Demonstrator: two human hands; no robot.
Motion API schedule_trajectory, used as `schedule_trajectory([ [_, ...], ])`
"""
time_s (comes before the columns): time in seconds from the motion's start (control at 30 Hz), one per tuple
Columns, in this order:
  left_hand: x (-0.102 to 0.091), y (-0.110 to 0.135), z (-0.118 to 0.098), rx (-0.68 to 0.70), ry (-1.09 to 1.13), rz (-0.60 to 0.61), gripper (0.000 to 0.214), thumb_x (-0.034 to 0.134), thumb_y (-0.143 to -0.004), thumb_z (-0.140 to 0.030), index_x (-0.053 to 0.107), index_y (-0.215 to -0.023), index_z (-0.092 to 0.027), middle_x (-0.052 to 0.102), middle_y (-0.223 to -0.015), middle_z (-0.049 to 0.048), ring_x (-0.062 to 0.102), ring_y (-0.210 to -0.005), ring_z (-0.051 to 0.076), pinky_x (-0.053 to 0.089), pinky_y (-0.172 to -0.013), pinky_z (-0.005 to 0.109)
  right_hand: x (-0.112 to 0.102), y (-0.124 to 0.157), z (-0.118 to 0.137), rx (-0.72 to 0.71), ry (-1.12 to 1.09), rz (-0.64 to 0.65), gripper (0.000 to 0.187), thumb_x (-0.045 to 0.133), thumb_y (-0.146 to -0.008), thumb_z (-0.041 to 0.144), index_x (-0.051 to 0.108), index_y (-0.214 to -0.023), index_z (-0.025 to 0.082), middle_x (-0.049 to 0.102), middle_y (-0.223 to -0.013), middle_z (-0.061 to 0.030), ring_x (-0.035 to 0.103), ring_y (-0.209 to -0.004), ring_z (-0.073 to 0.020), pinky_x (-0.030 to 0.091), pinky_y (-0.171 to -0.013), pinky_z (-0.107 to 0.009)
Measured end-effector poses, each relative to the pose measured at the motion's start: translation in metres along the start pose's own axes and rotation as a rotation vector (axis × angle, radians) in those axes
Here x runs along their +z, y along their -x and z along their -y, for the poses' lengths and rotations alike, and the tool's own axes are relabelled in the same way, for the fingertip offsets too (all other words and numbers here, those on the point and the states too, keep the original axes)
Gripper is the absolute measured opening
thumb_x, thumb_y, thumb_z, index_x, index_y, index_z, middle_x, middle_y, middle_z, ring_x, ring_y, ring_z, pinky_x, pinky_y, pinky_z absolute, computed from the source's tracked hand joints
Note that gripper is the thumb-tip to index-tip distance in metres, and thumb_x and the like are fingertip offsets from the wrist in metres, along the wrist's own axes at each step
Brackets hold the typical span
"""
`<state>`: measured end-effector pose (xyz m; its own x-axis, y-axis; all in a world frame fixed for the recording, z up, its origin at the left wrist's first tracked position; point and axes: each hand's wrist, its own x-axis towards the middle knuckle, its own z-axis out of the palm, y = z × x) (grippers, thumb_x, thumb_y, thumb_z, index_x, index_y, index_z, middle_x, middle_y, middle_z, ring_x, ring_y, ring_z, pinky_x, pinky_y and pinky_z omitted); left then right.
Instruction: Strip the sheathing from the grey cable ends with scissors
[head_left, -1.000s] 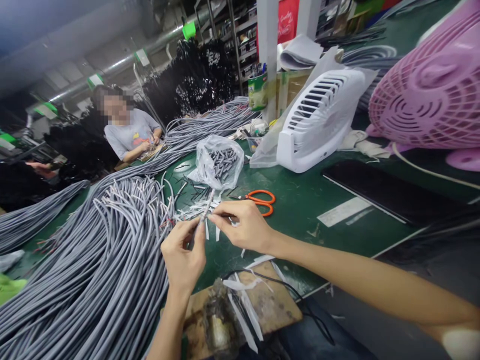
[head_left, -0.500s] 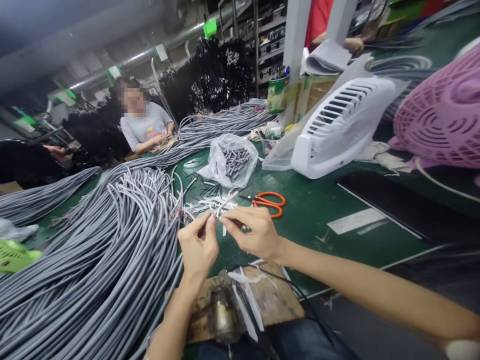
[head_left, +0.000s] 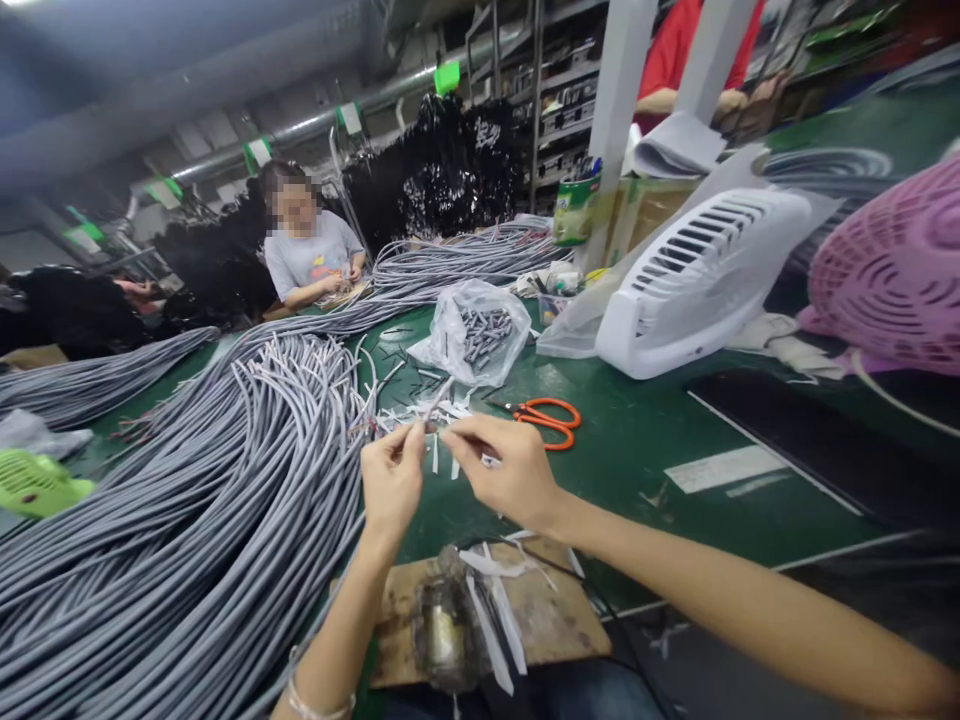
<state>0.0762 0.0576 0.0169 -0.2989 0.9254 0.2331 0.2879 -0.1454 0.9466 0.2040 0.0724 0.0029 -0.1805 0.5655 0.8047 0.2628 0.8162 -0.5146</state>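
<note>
Both hands meet in the middle of the view, over scraps on the green table. My left hand (head_left: pixel 394 478) pinches a short visible length of grey cable (head_left: pixel 439 397), which slants up and away from the fingertips. Just beside it, my right hand (head_left: pixel 510 465) has thumb and forefinger pressed together at the cable's near end; what lies between them is too small to make out. White strips (head_left: pixel 454 410) lie behind the fingers. To the left spreads a large bundle of grey cables (head_left: pixel 225 520), their pale ends toward the hands.
Orange-handled scissors (head_left: pixel 551 422) lie right of the hands. Behind sits a plastic bag (head_left: pixel 480 335) of short grey pieces. A white fan (head_left: pixel 690 285) and pink fan (head_left: pixel 892 270) stand right. A small motor (head_left: pixel 448 630) on a board (head_left: pixel 555 600) is nearest me. A co-worker (head_left: pixel 311 250) sits opposite.
The view has shifted slightly, so the surroundings sit lower and farther right. My fingertips have drawn slightly apart, and the cable between them stands more steeply.
</note>
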Motion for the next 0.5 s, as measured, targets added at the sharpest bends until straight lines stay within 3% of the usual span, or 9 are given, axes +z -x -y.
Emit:
schedule_trajectory([
  [0.07,0.0011,0.0047,-0.0028,-0.077,0.134,0.038,0.037,0.059,-0.067,-0.049,0.064,-0.067,-0.012,0.030,-0.041,-0.0086,0.020,-0.034,0.003,0.016,-0.034,0.018,0.0001,-0.0041,-0.0056,0.172,-0.021,0.028,0.020,0.050,-0.084,0.022,0.062,-0.069,0.016,0.059,-0.056,-0.0006,0.049,-0.047,-0.0096,0.039,-0.049,-0.020],
  [0.13,0.0017,0.0084,-0.0039,-0.086,0.183,0.053,0.038,0.061,-0.066,-0.051,0.058,-0.061,-0.013,0.024,-0.044,-0.0096,0.016,-0.036,0.002,0.013,-0.034,0.017,0.0003,-0.0065,-0.0097,0.225,-0.056,0.060,0.019,0.051,-0.083,0.022,0.062,-0.069,0.016,0.059,-0.055,0.0001,0.048,-0.046,-0.0090,0.037,-0.047,-0.019],
  [0.27,0.0016,0.0103,-0.0033,-0.034,0.165,0.083,0.041,0.061,-0.069,-0.050,0.043,-0.052,-0.016,0.024,-0.047,-0.0088,0.016,-0.038,0.002,0.013,-0.034,0.017,0.0008,-0.0065,-0.0106,0.239,-0.064,0.068,0.019,0.051,-0.082,0.021,0.063,-0.068,0.015,0.057,-0.054,0.0007,0.046,-0.046,-0.0083,0.035,-0.047,-0.019],
  [0.5,0.0028,0.0114,-0.0059,-0.029,0.128,0.075,0.042,0.060,-0.070,-0.050,0.041,-0.052,-0.017,0.026,-0.046,-0.0083,0.017,-0.037,0.003,0.014,-0.034,0.018,-0.0007,-0.0058,-0.0092,0.253,-0.084,0.075,0.021,0.051,-0.081,0.022,0.062,-0.065,0.015,0.054,-0.052,0.0013,0.042,-0.045,-0.0075,0.033,-0.046,-0.019],
])
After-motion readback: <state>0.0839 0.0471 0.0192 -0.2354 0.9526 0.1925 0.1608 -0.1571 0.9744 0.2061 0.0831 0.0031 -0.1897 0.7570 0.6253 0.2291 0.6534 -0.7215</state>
